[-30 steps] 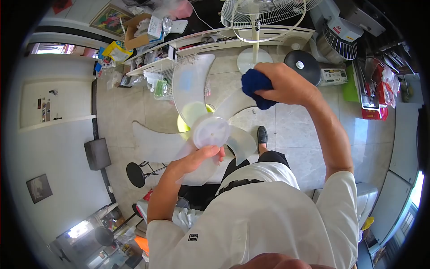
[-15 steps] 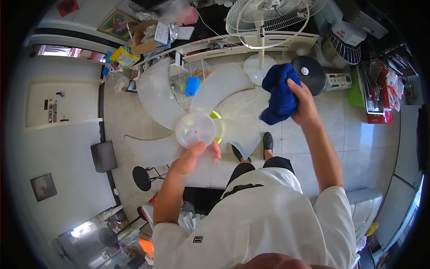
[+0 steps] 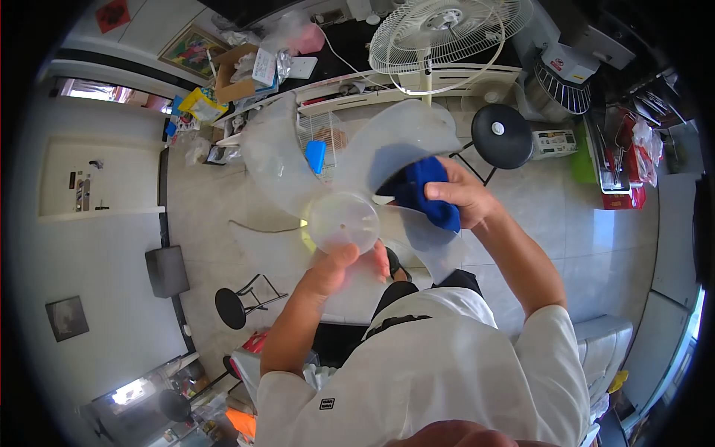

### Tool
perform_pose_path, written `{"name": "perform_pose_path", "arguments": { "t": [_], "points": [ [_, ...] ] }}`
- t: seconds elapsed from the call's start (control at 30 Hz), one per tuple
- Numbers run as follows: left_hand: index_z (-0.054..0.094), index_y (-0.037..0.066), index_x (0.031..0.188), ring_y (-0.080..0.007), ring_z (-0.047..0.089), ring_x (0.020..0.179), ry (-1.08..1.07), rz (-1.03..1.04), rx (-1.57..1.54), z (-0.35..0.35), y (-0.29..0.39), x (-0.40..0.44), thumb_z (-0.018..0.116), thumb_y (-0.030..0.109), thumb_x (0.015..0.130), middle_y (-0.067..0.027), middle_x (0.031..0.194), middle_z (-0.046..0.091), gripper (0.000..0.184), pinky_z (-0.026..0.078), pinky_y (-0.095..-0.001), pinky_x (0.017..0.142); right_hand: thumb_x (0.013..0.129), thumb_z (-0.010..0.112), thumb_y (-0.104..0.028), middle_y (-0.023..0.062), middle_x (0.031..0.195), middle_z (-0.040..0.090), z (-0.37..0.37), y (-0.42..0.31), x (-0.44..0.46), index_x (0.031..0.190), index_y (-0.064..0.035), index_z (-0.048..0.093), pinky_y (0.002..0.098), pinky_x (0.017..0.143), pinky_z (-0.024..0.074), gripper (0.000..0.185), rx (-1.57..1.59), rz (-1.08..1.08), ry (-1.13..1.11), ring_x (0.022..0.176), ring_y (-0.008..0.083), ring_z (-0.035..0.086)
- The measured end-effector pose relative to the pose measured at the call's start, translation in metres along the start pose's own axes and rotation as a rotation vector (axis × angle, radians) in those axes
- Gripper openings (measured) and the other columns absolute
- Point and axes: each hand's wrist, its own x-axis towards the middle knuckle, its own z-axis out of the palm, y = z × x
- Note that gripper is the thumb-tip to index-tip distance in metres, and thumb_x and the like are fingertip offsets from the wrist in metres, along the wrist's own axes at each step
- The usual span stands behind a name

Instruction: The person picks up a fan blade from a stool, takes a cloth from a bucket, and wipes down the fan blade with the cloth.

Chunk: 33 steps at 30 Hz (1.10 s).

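Note:
A translucent plastic fan blade (image 3: 344, 216) with broad petals is held up in front of my body. My left hand (image 3: 331, 272) grips it at the round hub, thumb on the near face and fingers behind. Dark grime lines show along some petal edges. In my right hand (image 3: 468, 197) is a bunched dark blue cloth (image 3: 432, 195), folded over the edge of the right-hand petal. Part of the cloth shows blurred through the translucent plastic. A yellow-green thing behind the hub is mostly hidden.
A white standing fan (image 3: 447, 33) with its grille stands ahead. Near it is a black round stool (image 3: 500, 138); a folding stool (image 3: 232, 307) is at left. Behind the blade stands a wire cage (image 3: 328, 123) with a blue object (image 3: 315, 156). A cardboard box (image 3: 234, 78) sits on the cabinet.
My right hand has moved left and down, bringing the blue cloth from beside the fan blade onto a petal. The blade and my left hand have shifted slightly right, and the petals have tilted.

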Motion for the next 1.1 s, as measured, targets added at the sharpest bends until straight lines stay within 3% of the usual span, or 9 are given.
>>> {"name": "perform_pose_path", "arguments": {
  "t": [0.1, 0.17, 0.4, 0.5, 0.6, 0.7, 1.1],
  "points": [
    [0.061, 0.003, 0.111, -0.0246, 0.069, 0.082, -0.04, -0.057, -0.021, 0.019, -0.003, 0.007, 0.074, 0.045, 0.091, -0.0126, 0.091, 0.067, 0.048, 0.058, -0.0389, 0.072, 0.081, 0.086, -0.022, 0.0096, 0.118, 0.067, 0.011, -0.012, 0.002, 0.136, -0.0013, 0.056, 0.0347, 0.095, 0.0541, 0.066, -0.06, 0.121, 0.032, 0.103, 0.0204, 0.066],
    [0.062, 0.003, 0.11, -0.0245, 0.069, 0.083, -0.062, -0.074, -0.001, 0.023, -0.007, 0.009, 0.074, 0.044, 0.091, -0.0123, 0.091, 0.067, 0.046, 0.058, -0.0395, 0.072, 0.075, 0.088, -0.02, 0.0094, 0.113, 0.07, 0.03, -0.022, 0.001, 0.128, -0.0003, 0.063, 0.0337, 0.094, 0.0534, 0.062, -0.161, 0.04, 0.129, 0.103, 0.0206, 0.067],
    [0.063, 0.003, 0.108, -0.023, 0.067, 0.087, -0.145, -0.059, 0.019, 0.022, -0.029, 0.007, 0.068, 0.044, 0.095, -0.0108, 0.095, 0.067, 0.044, 0.056, -0.0386, 0.078, 0.078, 0.082, -0.014, 0.0048, 0.104, 0.071, 0.038, -0.027, -0.009, 0.115, -0.0029, 0.069, 0.0309, 0.085, 0.0531, 0.041, -0.381, -0.07, 0.2, 0.095, 0.0152, 0.065],
    [0.064, 0.001, 0.101, -0.0238, 0.067, 0.084, -0.126, -0.067, 0.054, 0.031, -0.026, 0.006, 0.067, 0.049, 0.093, -0.0126, 0.09, 0.067, 0.049, 0.055, -0.0377, 0.077, 0.078, 0.082, -0.012, 0.0051, 0.1, 0.071, 0.035, -0.021, -0.014, 0.113, -0.0026, 0.069, 0.0314, 0.082, 0.0555, 0.038, -0.51, -0.259, 0.244, 0.09, 0.0161, 0.067],
    [0.065, -0.002, 0.096, -0.0243, 0.067, 0.081, -0.067, -0.088, 0.083, 0.034, -0.025, 0.007, 0.067, 0.054, 0.09, -0.0141, 0.086, 0.067, 0.056, 0.054, -0.0371, 0.076, 0.078, 0.083, -0.009, 0.006, 0.099, 0.072, 0.037, -0.018, -0.023, 0.113, -0.0032, 0.068, 0.0322, 0.078, 0.0585, 0.039, -0.303, -0.216, 0.432, 0.086, 0.0168, 0.07],
    [0.065, -0.002, 0.096, -0.0236, 0.067, 0.081, -0.077, -0.101, 0.078, 0.033, -0.025, 0.009, 0.067, 0.054, 0.09, -0.0137, 0.086, 0.067, 0.056, 0.054, -0.0365, 0.076, 0.078, 0.085, -0.006, 0.007, 0.1, 0.072, 0.032, -0.022, -0.028, 0.116, -0.001, 0.068, 0.0316, 0.075, 0.0596, 0.041, -0.188, -0.27, 0.435, 0.083, 0.0163, 0.07],
    [0.064, 0.0, 0.102, -0.0243, 0.067, 0.079, -0.059, -0.095, 0.044, 0.037, -0.023, 0.013, 0.069, 0.046, 0.09, -0.0141, 0.087, 0.068, 0.048, 0.055, -0.0385, 0.072, 0.079, 0.082, -0.007, 0.0101, 0.094, 0.072, 0.004, -0.027, -0.045, 0.115, 0.0021, 0.064, 0.0338, 0.068, 0.0623, 0.04, -0.177, -0.355, 0.564, 0.075, 0.0181, 0.072]
  ]
}}
